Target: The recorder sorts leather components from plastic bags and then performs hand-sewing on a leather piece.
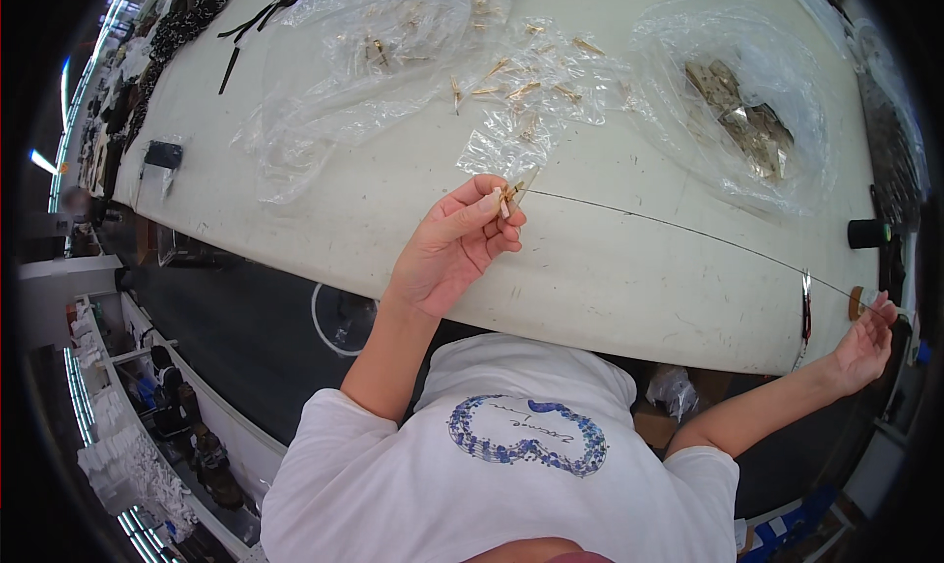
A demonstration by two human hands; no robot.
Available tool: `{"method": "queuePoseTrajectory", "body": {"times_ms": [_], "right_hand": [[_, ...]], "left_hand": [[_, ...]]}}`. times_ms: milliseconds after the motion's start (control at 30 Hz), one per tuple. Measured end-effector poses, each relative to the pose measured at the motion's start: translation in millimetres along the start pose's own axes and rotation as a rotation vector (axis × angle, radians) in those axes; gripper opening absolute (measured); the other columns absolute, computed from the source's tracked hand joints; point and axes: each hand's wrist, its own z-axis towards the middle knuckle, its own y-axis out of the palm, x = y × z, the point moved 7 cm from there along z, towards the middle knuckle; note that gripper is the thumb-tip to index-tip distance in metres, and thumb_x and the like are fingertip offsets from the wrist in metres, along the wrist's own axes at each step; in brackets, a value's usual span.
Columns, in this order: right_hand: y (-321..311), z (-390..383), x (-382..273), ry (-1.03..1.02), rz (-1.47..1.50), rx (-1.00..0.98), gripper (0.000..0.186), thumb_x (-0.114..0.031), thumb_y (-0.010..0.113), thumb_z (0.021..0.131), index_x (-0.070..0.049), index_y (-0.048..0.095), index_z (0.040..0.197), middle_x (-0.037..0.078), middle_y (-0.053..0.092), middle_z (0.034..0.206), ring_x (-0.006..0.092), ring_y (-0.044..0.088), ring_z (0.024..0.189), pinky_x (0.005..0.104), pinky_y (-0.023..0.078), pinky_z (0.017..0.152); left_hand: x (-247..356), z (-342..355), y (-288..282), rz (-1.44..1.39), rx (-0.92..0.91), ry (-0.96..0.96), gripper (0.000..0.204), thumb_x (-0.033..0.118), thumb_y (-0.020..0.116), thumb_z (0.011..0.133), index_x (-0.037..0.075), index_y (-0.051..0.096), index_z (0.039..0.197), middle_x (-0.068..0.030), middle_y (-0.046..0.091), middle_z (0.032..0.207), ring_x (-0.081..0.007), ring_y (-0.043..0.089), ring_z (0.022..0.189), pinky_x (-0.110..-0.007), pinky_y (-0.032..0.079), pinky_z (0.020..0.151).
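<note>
Over the near edge of the table [324, 224], my left hand [447, 238] pinches a small gold-coloured metal piece [508, 199] between thumb and fingers. A dark thread [678, 227] runs taut from that piece across to the far right. There my right hand [865, 347] is closed on the thread, arm stretched out to the side. Just beyond my left hand lie small transparent bags [501, 150] and several similar gold-coloured pieces [524, 91]. The exact shape of the held piece is partly hidden by my fingers.
A large transparent bag [383, 32] with gold pieces lies at the back. Another bag [669, 61] at the right holds brownish packets [742, 116]. Scissors [805, 307] and a black thread spool [867, 234] sit near my right hand. A small dark object [163, 154] lies left.
</note>
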Motion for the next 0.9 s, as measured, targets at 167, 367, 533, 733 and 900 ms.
{"method": "queuePoseTrajectory", "body": {"times_ms": [167,367,533,733,900], "right_hand": [[142,-135,99,0.487,-0.095,-0.507,0.009,-0.009,0.048,0.100,0.000,0.046,0.101,0.004,0.046,0.086,0.0120,0.054,0.081,0.0284,0.052,0.086],[211,-300,166,0.847,-0.382,-0.938,0.010,-0.011,0.046,0.103,-0.005,0.046,0.111,-0.001,0.051,0.064,0.0024,0.040,0.047,0.0184,0.035,0.046],[224,-329,181,0.844,-0.454,-1.094,0.008,-0.009,0.057,0.099,-0.005,0.055,0.105,-0.006,0.049,0.064,-0.0007,0.034,0.057,0.0171,0.031,0.057],[214,-319,184,0.827,-0.447,-1.028,0.004,-0.008,0.060,0.096,-0.005,0.059,0.098,-0.010,0.038,0.061,-0.0004,0.030,0.057,0.0176,0.030,0.056],[210,-317,186,0.665,-0.766,-1.136,0.004,-0.008,0.061,0.095,-0.004,0.059,0.094,-0.009,0.034,0.058,0.0007,0.029,0.056,0.0180,0.030,0.055]], "left_hand": [[-27,8,22,-0.263,-0.121,-0.149,0.021,0.015,0.050,0.102,0.007,0.047,0.121,-0.0054,0.056,0.092,-0.0135,0.056,0.082,-0.026,0.052,0.073],[-54,8,50,-0.478,-0.236,-0.331,0.024,0.018,0.051,0.102,0.008,0.046,0.124,-0.0041,0.056,0.089,-0.0105,0.053,0.076,-0.024,0.050,0.067],[-67,1,55,-0.579,-0.185,-0.449,0.022,0.019,0.051,0.103,0.007,0.051,0.121,-0.0037,0.058,0.086,-0.0089,0.051,0.069,-0.023,0.050,0.061],[-61,6,56,0.070,-0.226,-0.308,0.020,0.021,0.052,0.102,0.007,0.054,0.115,-0.0122,0.065,0.112,-0.0155,0.066,0.093,-0.025,0.054,0.070],[-22,3,58,0.660,-0.006,0.343,0.017,0.008,0.058,0.097,0.003,0.054,0.113,-0.0121,0.064,0.114,-0.0148,0.064,0.104,-0.025,0.054,0.075]]}}
